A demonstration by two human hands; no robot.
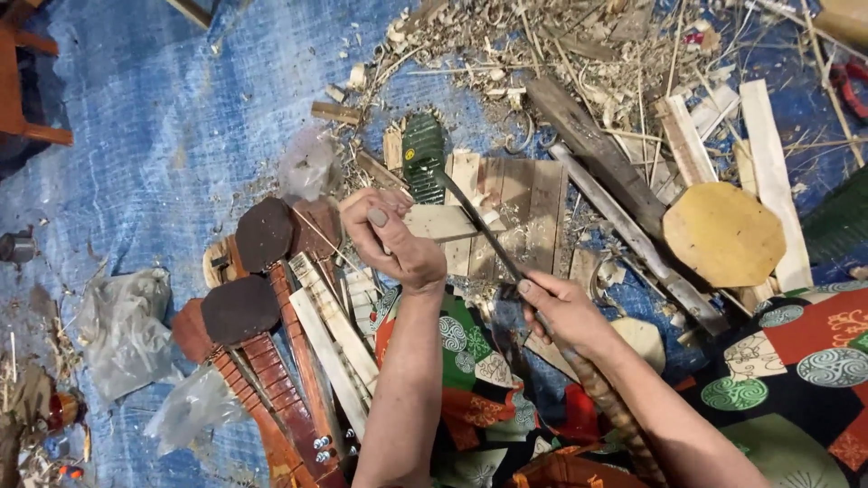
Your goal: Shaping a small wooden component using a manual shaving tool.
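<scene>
Knife (479, 226) edge on wood piece (443, 221), both hands' grip tight.

The stick (440, 221) was pale, bare wood; the knife (476, 224) blade dull dark metal; the tarp (163, 136) woven blue plastic, matt.

Pale wooden slat (443, 221): flat, narrow, light-coloured, unfinished; lies roughly level, its near end gripped in the left hand (393, 239), its far end reaching out over a board of joined planks. Long knife (479, 226): slim dark blade, set on a diagonal from upper left to lower right, its edge resting against the slat's upper face (the handle is mostly hidden inside the fist); held by the right hand (565, 312), just below the slat.
</scene>
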